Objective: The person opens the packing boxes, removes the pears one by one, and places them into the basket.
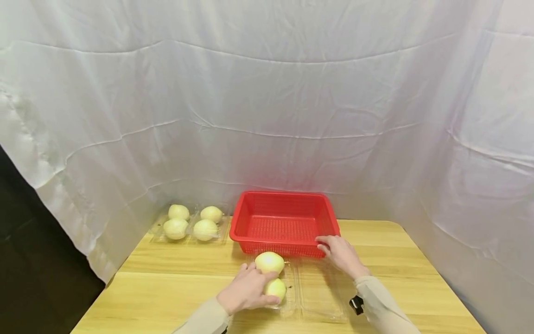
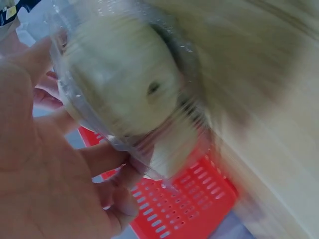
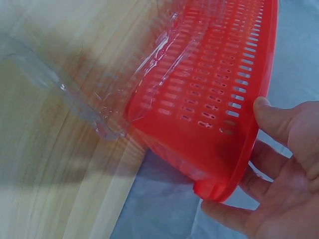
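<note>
An open clear plastic clamshell box (image 1: 321, 290) lies in front of a red perforated basket (image 1: 288, 227); its left half holds two pale yellow round fruits, one (image 1: 269, 262) behind the other (image 1: 275, 289). The left hand (image 1: 247, 290) rests at the left side of that half, fingers spread along the plastic wall and the fruits (image 2: 124, 74). At the basket's front right corner, the right hand (image 1: 341, 254) grips the rim, its thumb and fingers around the red edge (image 3: 249, 144). The basket's visible inside holds nothing.
Back left on the wooden table (image 1: 167, 287) stand clear boxes with several pale yellow fruits (image 1: 175, 228), left of the basket. A pale curtain (image 1: 267, 116) hangs behind and at the sides. A dark area (image 1: 37, 260) shows at the far left.
</note>
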### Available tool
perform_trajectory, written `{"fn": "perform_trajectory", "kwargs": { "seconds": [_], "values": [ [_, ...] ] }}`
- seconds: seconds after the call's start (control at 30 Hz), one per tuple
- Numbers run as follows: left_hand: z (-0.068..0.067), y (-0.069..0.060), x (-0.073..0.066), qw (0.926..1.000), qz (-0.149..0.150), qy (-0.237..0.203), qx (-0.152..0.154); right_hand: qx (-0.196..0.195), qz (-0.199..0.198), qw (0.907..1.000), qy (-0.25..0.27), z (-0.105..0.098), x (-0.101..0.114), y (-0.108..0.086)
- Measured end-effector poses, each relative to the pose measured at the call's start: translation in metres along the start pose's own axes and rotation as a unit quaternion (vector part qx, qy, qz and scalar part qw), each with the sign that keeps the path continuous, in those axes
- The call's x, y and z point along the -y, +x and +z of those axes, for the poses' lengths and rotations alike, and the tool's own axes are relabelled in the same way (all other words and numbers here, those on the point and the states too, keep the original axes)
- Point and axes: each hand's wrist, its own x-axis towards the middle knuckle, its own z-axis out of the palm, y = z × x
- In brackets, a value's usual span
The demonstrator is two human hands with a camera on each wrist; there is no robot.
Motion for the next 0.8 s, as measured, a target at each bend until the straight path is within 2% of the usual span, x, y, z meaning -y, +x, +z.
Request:
{"fn": "perform_trajectory", "kwargs": {
  "seconds": [0.17,0.27,0.47,0.6,0.73,0.8],
  "values": [
    [0.002,0.007,-0.001,0.9995,-0.022,-0.006,0.024,-0.003,0.001,1.0,0.004,0.001,-0.002,0.001],
    [0.006,0.01,-0.001,0.9992,-0.03,-0.019,0.017,-0.004,0.003,1.0,0.003,0.001,-0.001,0.002],
    [0.01,0.01,0.002,0.9987,-0.023,-0.024,-0.038,0.002,0.001,1.0,-0.004,0.0,0.003,0.001],
    [0.01,0.01,0.005,0.9956,-0.02,-0.034,-0.085,-0.002,0.004,1.0,-0.005,-0.002,0.004,0.0],
    [0.006,0.01,0.006,0.9883,-0.034,-0.076,-0.127,-0.003,0.004,1.0,-0.006,-0.002,0.004,0.0],
    [0.003,0.01,0.006,0.9824,-0.054,-0.116,-0.136,-0.002,0.003,1.0,-0.005,-0.002,0.004,0.0]
  ]
}}
